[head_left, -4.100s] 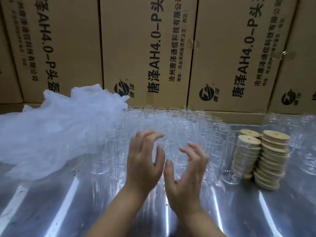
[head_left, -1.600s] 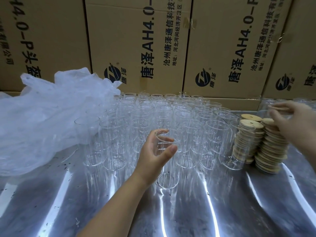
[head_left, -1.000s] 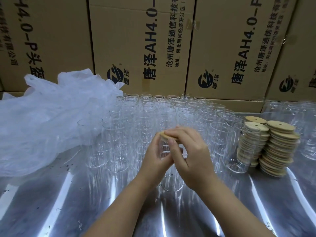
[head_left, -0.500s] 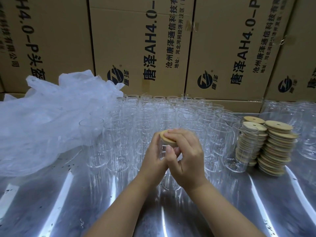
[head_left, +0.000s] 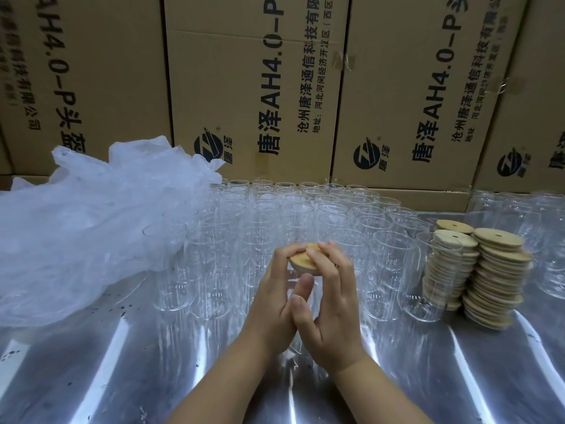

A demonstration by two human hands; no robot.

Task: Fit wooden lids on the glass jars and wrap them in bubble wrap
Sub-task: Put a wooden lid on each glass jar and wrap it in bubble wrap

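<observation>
Right hand (head_left: 334, 304) lower (fingers (head_left: 327, 256) atop lid (head_left: 301, 263))

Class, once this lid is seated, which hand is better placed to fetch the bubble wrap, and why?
Probably the left. The bubble wrap lies off to the left, nearer the left hand, which grips the jar; the right hand presses the lid and could hold the jar alone.

cardboard boxes (head_left: 250, 71) printed "唐泽AH4.0-P头", smaller "沧州唐泽通信科技有限", address line "河北河间经济开发区(西区)", round logo (head_left: 208, 147) beside "唐泽"
</observation>
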